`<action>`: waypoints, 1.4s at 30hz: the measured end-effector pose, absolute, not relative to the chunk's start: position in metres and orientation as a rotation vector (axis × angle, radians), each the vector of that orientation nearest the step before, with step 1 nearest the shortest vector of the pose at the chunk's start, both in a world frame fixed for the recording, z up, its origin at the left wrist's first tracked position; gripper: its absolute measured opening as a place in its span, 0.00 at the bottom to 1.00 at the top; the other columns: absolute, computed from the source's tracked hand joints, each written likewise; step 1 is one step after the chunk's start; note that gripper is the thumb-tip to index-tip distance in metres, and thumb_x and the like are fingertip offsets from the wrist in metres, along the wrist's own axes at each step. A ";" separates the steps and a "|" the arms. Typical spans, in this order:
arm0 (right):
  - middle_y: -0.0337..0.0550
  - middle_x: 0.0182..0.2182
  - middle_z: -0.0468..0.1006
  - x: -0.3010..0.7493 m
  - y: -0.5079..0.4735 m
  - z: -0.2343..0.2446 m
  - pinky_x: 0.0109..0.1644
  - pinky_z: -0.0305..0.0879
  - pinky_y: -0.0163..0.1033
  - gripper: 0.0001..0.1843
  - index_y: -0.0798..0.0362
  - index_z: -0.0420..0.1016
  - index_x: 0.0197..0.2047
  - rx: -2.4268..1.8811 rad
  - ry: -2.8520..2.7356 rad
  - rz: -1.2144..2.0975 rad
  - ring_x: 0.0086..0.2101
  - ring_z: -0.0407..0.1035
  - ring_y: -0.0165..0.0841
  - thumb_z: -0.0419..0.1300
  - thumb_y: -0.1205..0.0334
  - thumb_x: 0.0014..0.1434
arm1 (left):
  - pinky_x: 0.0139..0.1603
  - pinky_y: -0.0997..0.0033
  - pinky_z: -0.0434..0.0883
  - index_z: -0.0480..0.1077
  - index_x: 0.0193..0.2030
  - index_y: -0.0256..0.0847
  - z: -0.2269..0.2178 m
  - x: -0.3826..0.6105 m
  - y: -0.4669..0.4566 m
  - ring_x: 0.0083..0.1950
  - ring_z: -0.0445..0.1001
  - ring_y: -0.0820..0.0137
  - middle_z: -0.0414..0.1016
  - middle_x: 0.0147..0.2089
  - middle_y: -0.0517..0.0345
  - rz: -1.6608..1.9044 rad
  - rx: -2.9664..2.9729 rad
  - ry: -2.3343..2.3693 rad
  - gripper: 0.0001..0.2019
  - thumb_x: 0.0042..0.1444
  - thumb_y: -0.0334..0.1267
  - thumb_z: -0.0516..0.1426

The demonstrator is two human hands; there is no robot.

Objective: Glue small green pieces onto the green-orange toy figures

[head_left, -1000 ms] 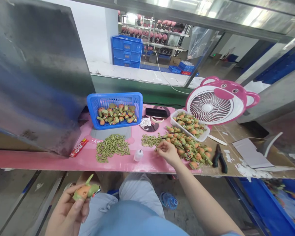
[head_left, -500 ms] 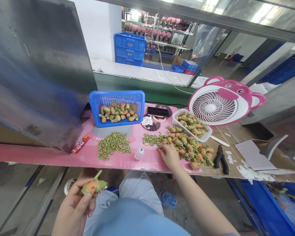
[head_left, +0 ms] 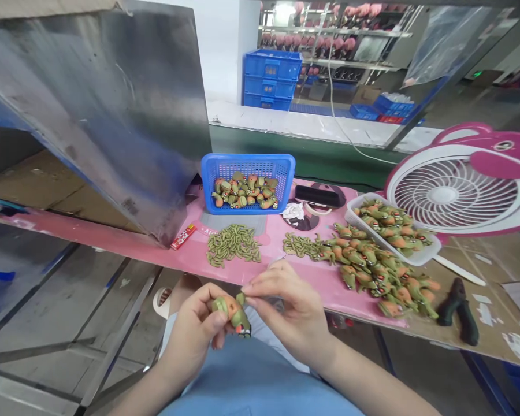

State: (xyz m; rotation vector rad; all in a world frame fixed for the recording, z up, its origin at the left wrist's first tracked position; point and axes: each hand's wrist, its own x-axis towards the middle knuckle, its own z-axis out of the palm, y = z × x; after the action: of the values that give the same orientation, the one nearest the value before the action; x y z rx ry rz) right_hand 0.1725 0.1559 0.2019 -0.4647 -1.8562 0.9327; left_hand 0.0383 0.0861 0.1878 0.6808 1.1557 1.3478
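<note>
My left hand (head_left: 195, 323) grips a small green and orange figurine (head_left: 234, 312) between thumb and fingers, above my lap. At its upper side, the thumb and forefinger of my right hand (head_left: 288, 309) pinch a small green curved piece (head_left: 241, 299), mostly covered by the fingertips. Whether that piece is joined to the figurine I cannot tell. On the pink table cover (head_left: 195, 263) beyond my hands lies a pile of thin green curved pieces (head_left: 234, 244). A smaller pile of such pieces (head_left: 301, 245) sits beside a heap of similar figurines (head_left: 372, 268) on the right.
A blue basket (head_left: 248, 159) at the back holds several figurines without visible limbs. To the right stand a white tub (head_left: 409, 256) full of figurines, a pink fan (head_left: 446, 190) and black-handled pliers (head_left: 457, 312). A metal panel (head_left: 156, 115) rises at left. A phone (head_left: 319, 196) lies behind.
My right hand has left the small pile and come to the figurine. My left hand has brought the figurine rightward and up. The view has turned left, and the small white bottle is no longer visible.
</note>
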 end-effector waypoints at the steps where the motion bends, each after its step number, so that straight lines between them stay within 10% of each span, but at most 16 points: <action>1: 0.38 0.28 0.75 0.172 0.154 0.201 0.36 0.60 0.39 0.08 0.51 0.72 0.35 -0.464 -1.860 0.944 0.30 0.67 0.30 0.58 0.73 0.55 | 0.13 0.83 0.52 0.65 0.24 0.36 0.187 0.039 0.086 0.14 0.55 0.81 0.67 0.17 0.62 1.342 0.686 1.160 0.25 0.34 0.57 0.64; 42: 0.39 0.25 0.72 0.174 0.162 0.193 0.33 0.60 0.36 0.07 0.55 0.71 0.29 -0.591 -2.049 1.185 0.29 0.65 0.30 0.57 0.64 0.57 | 0.11 0.84 0.51 0.60 0.21 0.36 0.186 0.044 0.085 0.13 0.56 0.82 0.64 0.15 0.64 1.242 0.527 1.171 0.24 0.38 0.56 0.62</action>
State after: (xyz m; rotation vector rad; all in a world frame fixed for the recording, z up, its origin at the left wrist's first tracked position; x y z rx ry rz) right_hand 0.1745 0.1617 0.1928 -0.5912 -2.0487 1.1846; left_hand 0.0445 0.0851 0.1860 0.5266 1.1714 1.2422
